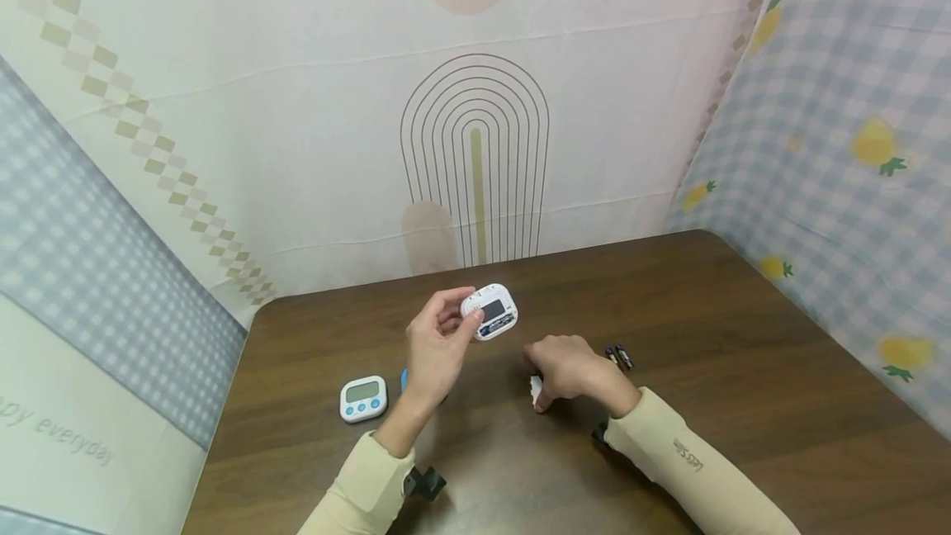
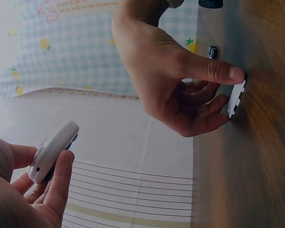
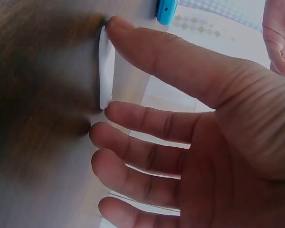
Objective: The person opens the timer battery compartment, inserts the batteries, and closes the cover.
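My left hand [image 1: 438, 345] grips a white digital timer [image 1: 489, 312] above the table, thumb on its back. The back faces up with its battery compartment uncovered, and dark batteries [image 1: 497, 326] lie in the slot. In the left wrist view the timer [image 2: 54, 151] appears edge-on between thumb and fingers. Lower down to the right, my right hand [image 1: 568, 366] pinches a small white battery cover [image 1: 536, 390] at the tabletop. The right wrist view shows the thumb at one end of the cover [image 3: 106, 69] and the index fingertip at the other.
On the wooden table [image 1: 706, 452], a white timer with blue buttons [image 1: 363, 400] lies at left. A blue object [image 1: 404, 380] is mostly hidden behind my left wrist. Two loose batteries [image 1: 619, 357] lie beyond my right wrist. Patterned cloths [image 1: 334, 106] hang around the table.
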Motion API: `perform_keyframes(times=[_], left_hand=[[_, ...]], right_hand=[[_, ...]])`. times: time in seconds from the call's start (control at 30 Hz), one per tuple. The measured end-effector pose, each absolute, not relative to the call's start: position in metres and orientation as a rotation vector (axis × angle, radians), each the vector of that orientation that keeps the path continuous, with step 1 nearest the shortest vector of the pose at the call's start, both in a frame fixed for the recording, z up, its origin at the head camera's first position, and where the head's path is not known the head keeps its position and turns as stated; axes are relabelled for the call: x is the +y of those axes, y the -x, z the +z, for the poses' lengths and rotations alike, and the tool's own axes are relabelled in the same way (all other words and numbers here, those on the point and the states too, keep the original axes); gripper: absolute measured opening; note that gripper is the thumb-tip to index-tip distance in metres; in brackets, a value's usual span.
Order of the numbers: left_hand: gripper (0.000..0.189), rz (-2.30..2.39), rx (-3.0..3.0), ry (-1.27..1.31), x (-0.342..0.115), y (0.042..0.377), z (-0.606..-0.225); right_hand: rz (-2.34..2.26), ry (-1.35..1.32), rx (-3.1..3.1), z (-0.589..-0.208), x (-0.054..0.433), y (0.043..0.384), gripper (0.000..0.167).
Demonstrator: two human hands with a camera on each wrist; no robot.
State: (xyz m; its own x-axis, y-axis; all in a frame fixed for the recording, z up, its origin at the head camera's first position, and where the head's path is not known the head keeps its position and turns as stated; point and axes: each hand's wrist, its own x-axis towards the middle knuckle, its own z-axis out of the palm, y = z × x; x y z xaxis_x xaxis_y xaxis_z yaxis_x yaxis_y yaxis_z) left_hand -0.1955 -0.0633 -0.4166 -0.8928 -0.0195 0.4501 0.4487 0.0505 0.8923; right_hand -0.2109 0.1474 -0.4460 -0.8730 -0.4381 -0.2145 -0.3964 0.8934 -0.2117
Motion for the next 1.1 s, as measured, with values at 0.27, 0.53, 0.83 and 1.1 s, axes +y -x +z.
perform_keyframes(times=[0.27,0.53,0.83,1.1], left_hand=[[0.029,-1.906,-1.981,0.446,-0.064,0.195,-0.416],[0.029,-1.9,-1.992,0.443,-0.066,0.195,-0.416],[0.028,-1.908,-1.988,0.448,-0.066,0.196,-0.417],[0.03,-1.938,-1.988,0.431,-0.066,0.196,-0.418]], right_hand=[[-0.253,0.651,2.81,-0.449,0.148,0.213,0.047],[-0.487,0.718,2.72,-0.456,0.147,0.218,0.049],[-0.813,0.855,2.568,-0.453,0.15,0.225,0.028],[-1.295,0.855,2.35,-0.438,0.15,0.227,0.019]])
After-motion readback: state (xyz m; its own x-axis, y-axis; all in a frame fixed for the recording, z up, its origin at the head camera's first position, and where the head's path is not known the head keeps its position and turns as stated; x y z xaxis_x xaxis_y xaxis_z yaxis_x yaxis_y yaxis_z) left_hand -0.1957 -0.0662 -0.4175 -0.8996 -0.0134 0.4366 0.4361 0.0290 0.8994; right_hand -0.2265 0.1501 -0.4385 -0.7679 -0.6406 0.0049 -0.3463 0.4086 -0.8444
